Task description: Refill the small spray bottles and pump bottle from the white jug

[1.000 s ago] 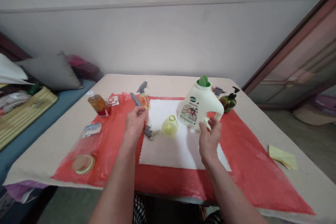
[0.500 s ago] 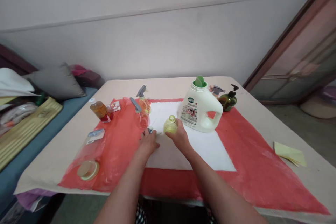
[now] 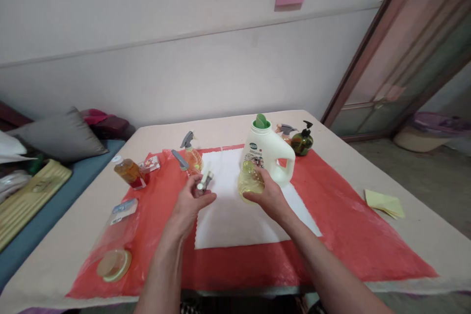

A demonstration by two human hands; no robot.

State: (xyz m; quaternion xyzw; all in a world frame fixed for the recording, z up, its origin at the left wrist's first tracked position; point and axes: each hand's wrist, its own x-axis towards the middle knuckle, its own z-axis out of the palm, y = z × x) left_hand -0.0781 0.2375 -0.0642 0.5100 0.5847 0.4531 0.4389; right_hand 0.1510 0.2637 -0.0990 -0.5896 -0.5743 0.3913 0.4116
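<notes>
**Spray head and bottle held apart over the white sheet**

The spray head (image 3: 204,181) is pinched in the left hand (image 3: 189,201). The small yellow bottle (image 3: 250,181) is gripped by the right hand (image 3: 270,198), just in front of the white jug (image 3: 270,154), above the white sheet (image 3: 235,206).

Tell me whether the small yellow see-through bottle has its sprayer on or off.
Off: the small yellow see-through bottle in the right hand has a bare neck; the left hand holds the grey sprayer head.
</notes>
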